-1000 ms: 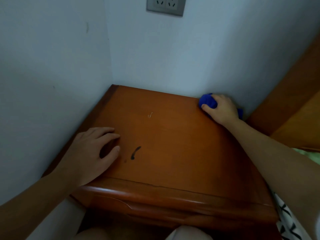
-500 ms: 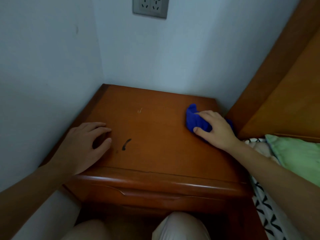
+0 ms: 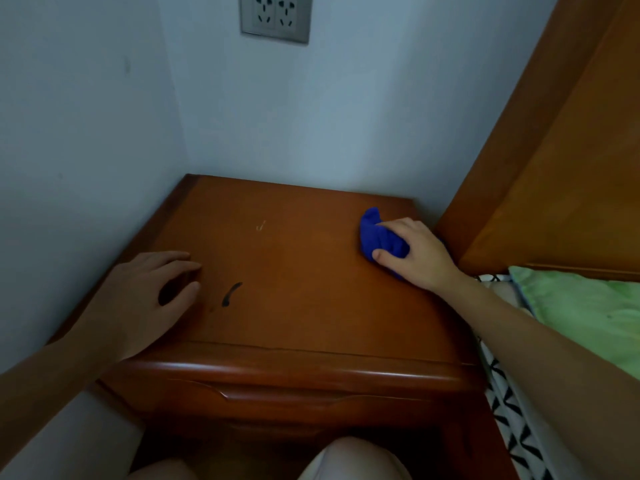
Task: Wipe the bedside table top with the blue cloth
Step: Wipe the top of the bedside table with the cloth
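The wooden bedside table (image 3: 304,292) fills the middle of the head view, set into a wall corner. A bunched blue cloth (image 3: 377,235) lies on its right side, near the back. My right hand (image 3: 415,252) presses on the cloth, fingers curled over it. My left hand (image 3: 145,299) rests flat on the table's left front part, fingers loosely spread, holding nothing. A dark curved mark (image 3: 231,294) sits on the top just right of my left hand, and a small pale scratch (image 3: 260,226) lies further back.
White walls close in the table at left and behind, with a double socket (image 3: 275,17) high on the back wall. A wooden headboard (image 3: 554,161) rises at right. A green pillow (image 3: 581,306) and patterned bedding (image 3: 512,420) lie alongside. My knees (image 3: 349,459) are below the drawer front.
My right hand has drawn the blue cloth from the table's back right corner toward me along the right side. My left hand has stayed in place.
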`<state>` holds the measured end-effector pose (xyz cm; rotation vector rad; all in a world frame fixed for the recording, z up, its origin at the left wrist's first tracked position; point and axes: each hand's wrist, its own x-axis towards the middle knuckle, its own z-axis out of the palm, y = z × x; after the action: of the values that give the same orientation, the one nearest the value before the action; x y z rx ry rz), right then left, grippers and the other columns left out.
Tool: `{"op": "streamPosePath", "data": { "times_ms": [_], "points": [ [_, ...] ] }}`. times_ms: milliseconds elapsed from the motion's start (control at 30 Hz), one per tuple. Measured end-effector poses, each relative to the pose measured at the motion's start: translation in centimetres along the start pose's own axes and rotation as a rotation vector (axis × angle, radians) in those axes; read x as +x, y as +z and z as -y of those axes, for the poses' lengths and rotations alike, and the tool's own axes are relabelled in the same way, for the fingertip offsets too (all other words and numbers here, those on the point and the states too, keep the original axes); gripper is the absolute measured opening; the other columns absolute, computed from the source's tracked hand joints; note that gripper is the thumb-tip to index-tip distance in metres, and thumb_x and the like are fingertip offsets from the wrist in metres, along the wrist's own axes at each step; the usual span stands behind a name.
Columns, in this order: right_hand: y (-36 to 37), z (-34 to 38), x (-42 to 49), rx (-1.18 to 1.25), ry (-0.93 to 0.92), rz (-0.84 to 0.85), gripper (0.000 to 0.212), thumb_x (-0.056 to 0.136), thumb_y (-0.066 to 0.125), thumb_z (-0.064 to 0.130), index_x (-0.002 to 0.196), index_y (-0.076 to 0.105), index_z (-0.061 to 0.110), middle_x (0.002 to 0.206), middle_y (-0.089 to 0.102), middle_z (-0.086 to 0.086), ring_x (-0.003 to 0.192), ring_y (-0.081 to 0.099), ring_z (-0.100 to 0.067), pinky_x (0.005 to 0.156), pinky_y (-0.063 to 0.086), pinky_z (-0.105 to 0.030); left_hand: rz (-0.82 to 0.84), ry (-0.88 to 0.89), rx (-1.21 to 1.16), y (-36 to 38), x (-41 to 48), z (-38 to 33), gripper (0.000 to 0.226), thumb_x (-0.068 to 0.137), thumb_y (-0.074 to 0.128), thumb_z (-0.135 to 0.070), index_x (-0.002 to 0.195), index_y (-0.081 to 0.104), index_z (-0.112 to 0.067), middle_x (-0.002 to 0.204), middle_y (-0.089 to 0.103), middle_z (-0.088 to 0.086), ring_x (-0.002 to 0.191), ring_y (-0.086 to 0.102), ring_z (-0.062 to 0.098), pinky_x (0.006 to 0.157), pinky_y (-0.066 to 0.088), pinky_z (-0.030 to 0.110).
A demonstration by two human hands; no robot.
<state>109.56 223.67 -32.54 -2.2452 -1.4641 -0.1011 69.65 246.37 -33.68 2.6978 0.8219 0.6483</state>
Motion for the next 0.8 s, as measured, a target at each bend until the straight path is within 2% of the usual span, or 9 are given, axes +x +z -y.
{"op": "streamPosePath", "data": {
  "times_ms": [267,367,567,800],
  "points": [
    [1.7,-2.6,8.1,-0.004,0.165,-0.057,0.084,0.073,0.053,0.080,0.136,0.059,0.025,0.129,0.061,0.001,0.121,0.053,-0.023,0.099,0.044,-0.042,-0.007,0.015,0.014,0.2,0.1,0.4,0.054,0.087,0.041,-0.060,0.122,0.068,-0.029,0.132,0.062,-0.006,0.124,0.054,0.018,0.102,0.043,0.048],
    [2.0,-2.9,8.8,-0.016,0.171,-0.069,0.087,0.071,0.052,0.081,0.137,0.059,0.025,0.131,0.061,0.000,0.123,0.053,-0.024,0.100,0.045,-0.043,-0.013,0.024,0.009,0.3,0.2,0.3,0.054,0.087,0.042,-0.059,0.121,0.069,-0.027,0.131,0.063,-0.004,0.123,0.055,0.019,0.104,0.043,0.049],
    [1.7,-1.3,5.9,-0.035,0.134,-0.070,0.082,0.076,0.055,0.076,0.141,0.056,0.025,0.138,0.058,0.000,0.128,0.051,-0.025,0.105,0.043,-0.048,-0.013,0.026,0.020,0.4,0.1,0.7,0.053,0.088,0.041,-0.061,0.121,0.068,-0.030,0.131,0.063,-0.005,0.124,0.054,0.017,0.106,0.042,0.047],
    [1.1,3.5,-1.8,-0.013,0.019,-0.050,0.074,0.082,0.051,0.076,0.138,0.058,0.028,0.134,0.058,0.009,0.122,0.050,-0.016,0.101,0.041,-0.041,0.000,0.024,0.050,0.0,-0.1,0.1,0.057,0.087,0.039,-0.063,0.120,0.069,-0.028,0.131,0.064,-0.001,0.123,0.054,0.020,0.105,0.041,0.042]
  ]
}}
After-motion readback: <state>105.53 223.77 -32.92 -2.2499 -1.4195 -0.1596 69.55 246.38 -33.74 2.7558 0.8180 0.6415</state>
